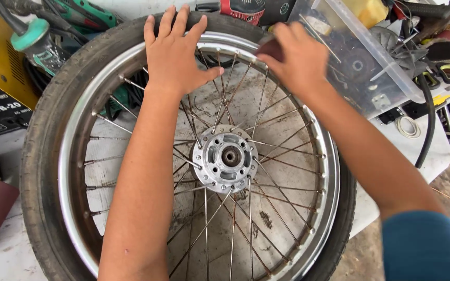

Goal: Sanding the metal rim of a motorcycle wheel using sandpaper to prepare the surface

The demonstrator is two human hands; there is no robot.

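- Chrome-rimmed spoked motorcycle wheel with black rubber tyre (42, 156) lies flat on the white tabletop (6, 260), under both hands
- Left hand (175, 52) is spread flat, fingers apart, pressing the far rim and tyre to steady it
- Right hand (295, 60) is pinched on a small dark reddish abrasive pad (271, 49) against the rim beside the left hand
- Rubbing would likely go best in short strokes along the rim, with the left palm braced
- Thin rusty steel spokes (272, 203) crowd the fingers; the clear plastic parts bin (360, 62) sits just right of the right hand, hemming the elbow
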